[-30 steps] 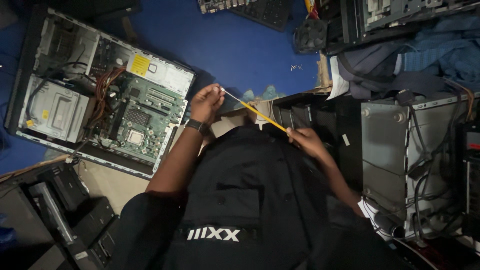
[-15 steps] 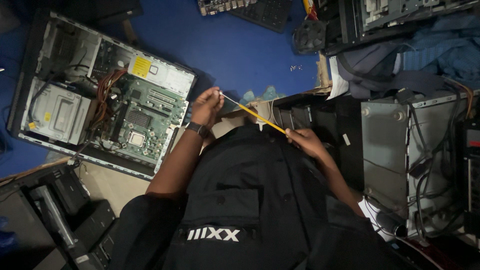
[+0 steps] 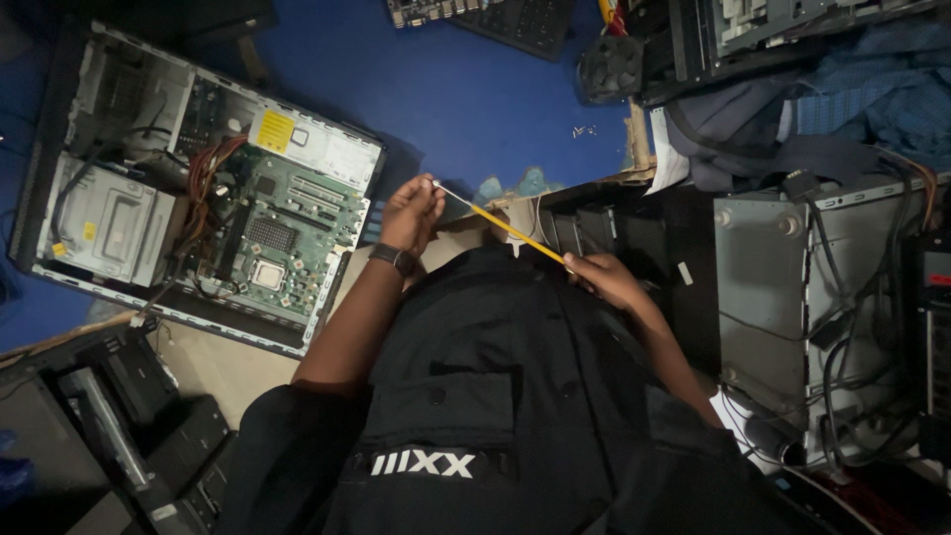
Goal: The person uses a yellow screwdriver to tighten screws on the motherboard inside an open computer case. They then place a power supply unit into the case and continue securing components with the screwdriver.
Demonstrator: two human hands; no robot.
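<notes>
On a blue floor crowded with computer parts, beside an opened grey desktop computer case (image 3: pixel 198 188), the left hand (image 3: pixel 411 213) pinches the metal tip and the right hand (image 3: pixel 609 282) grips the handle of a thin yellow-handled screwdriver (image 3: pixel 505 228), barely shifted from a second ago.

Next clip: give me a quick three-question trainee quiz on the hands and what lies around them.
1. True or false: the left hand and the right hand both hold the thin yellow tool.
2. Which wrist wears the watch? A: left. B: right. C: neither.
3. Fill in: the open computer case lies on the person's ____ side.
Key: 1 true; 2 A; 3 left.
</notes>
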